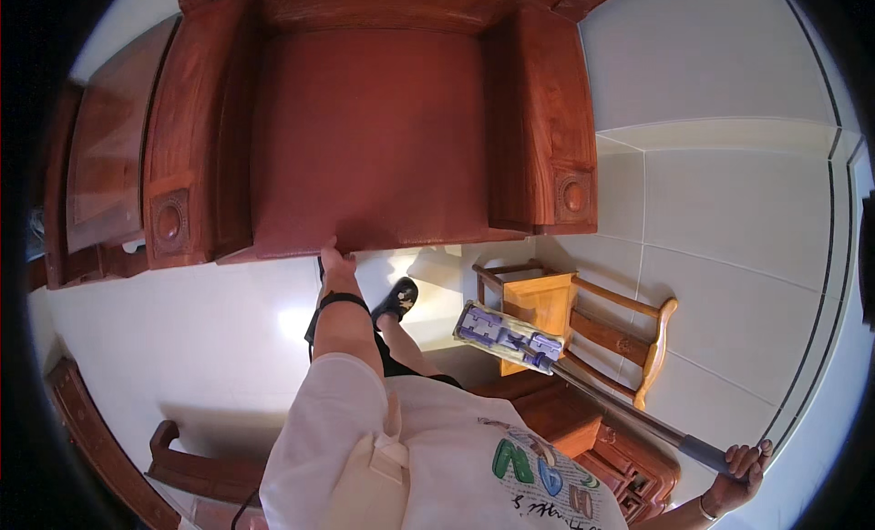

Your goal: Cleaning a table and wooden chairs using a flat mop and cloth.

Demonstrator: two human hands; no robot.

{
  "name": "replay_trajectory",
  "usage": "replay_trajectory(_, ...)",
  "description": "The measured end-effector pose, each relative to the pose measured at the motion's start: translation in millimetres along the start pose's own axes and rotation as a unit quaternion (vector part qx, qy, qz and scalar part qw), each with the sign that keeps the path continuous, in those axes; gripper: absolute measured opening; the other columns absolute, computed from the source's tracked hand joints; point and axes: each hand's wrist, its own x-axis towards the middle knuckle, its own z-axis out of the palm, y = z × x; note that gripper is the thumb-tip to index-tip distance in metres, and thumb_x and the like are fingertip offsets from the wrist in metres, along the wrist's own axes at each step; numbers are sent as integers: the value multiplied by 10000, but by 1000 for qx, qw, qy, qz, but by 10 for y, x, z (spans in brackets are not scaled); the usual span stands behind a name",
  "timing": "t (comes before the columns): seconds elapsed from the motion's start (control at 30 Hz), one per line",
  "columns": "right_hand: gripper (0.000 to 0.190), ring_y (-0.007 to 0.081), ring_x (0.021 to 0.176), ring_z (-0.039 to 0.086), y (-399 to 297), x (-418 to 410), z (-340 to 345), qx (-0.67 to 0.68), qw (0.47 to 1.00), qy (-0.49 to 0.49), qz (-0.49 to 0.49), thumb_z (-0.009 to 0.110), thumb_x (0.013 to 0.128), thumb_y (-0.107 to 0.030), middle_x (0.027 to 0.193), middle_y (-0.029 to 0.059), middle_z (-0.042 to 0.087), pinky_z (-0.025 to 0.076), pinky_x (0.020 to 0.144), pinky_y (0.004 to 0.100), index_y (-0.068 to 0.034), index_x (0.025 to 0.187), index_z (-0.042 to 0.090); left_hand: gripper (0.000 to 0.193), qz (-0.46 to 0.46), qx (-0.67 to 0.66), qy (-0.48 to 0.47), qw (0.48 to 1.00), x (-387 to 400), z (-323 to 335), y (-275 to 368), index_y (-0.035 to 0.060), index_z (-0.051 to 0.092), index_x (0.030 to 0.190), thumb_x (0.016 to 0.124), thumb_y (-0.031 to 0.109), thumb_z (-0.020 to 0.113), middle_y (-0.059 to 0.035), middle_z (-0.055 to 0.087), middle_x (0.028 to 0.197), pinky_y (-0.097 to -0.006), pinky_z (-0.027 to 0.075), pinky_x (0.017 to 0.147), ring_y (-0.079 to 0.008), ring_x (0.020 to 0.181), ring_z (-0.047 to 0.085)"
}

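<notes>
My left hand (338, 262) is at the front edge of a wooden armchair's dark red seat (369, 140). A digit lies over the edge, and the other fingers curl below it, partly hidden. Out at the lower right, my right hand (738, 472) is wrapped around the grey grip of a flat mop's metal pole (622, 401). The purple and white mop head (509, 336), with a pale fringed pad, is raised in front of a small wooden chair (540, 294) and overlaps its seat.
Broad carved armrests (198, 140) flank the seat. A glass-topped wooden table (113, 147) adjoins at left. Carved wooden furniture (625, 472) stands close on my right, and a wooden piece (205, 465) lies lower left. Pale wall tiles (724, 215) line the right. My foot in a black clog (396, 301) is below the seat edge.
</notes>
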Motion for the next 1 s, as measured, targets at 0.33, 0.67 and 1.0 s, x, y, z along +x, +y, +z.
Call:
replay_trajectory(0.33, 281, 93, 489, 347, 200, -18, -9, 1, 993, 115, 3, 525, 780, -102, 523, -15, 325, 354, 574, 260, 11, 1020, 436, 372, 6, 20, 100, 995, -313, 335, -135, 127, 512, 1151, 802, 253, 491, -48, 508, 1196, -378, 348, 911, -238, 1105, 452)
replay_trajectory(0.67, 269, 94, 493, 329, 343, 95, -173, 62, 996, 62, 12, 514, 781, -100, 537, -24, 311, 349, 570, 261, 6, 1024, 468, 428, 49, -78, -17, 996, -585, 274, -82, 120, 513, 1114, 754, 318, 634, -44, 543, 1084, -343, 424, 793, -204, 971, 512)
replay_trajectory(1.0, 284, 88, 480, 315, 672, -8, -446, 94, 993, 68, -8, 509, 777, -116, 539, -28, 312, 326, 541, 251, 7, 1026, 451, 485, 61, 63, -90, 992, -1769, 803, 357, 158, 478, 1117, 705, 327, 667, -11, 492, 1089, -341, 392, 834, -197, 1039, 422)
